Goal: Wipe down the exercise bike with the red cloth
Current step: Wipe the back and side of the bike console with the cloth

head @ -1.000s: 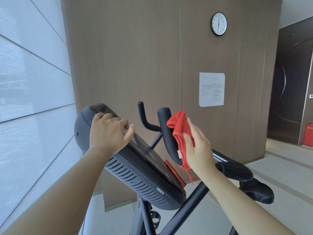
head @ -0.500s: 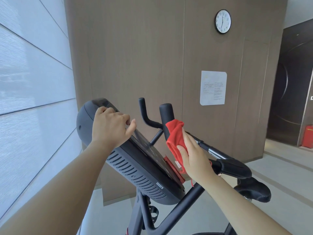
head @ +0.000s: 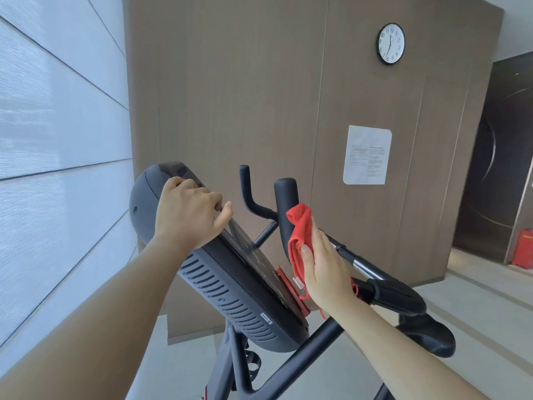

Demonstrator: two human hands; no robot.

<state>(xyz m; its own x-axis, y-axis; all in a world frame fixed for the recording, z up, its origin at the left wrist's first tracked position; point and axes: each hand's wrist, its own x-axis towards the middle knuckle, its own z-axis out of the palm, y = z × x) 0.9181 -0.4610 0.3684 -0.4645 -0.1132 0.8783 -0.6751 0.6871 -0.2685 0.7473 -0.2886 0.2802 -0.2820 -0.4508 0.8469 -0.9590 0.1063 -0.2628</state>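
Head view: left hand (head: 190,215) grips the top edge of the bike's (head: 302,356) console (head: 230,298), fingers curled over onto the screen side. Right hand (head: 326,264), fingers straight and together, presses the cloth (head: 300,235) flat against the near upright handlebar (head: 285,203); the cloth is bunched between palm and bar, its top fold sticking out above the fingertips and loose threads hanging by the wrist. Saddle (head: 429,339) sits low right past the right forearm, with a clock (head: 390,44) and a paper notice (head: 367,155) on the wood-panel wall (head: 230,96) behind.
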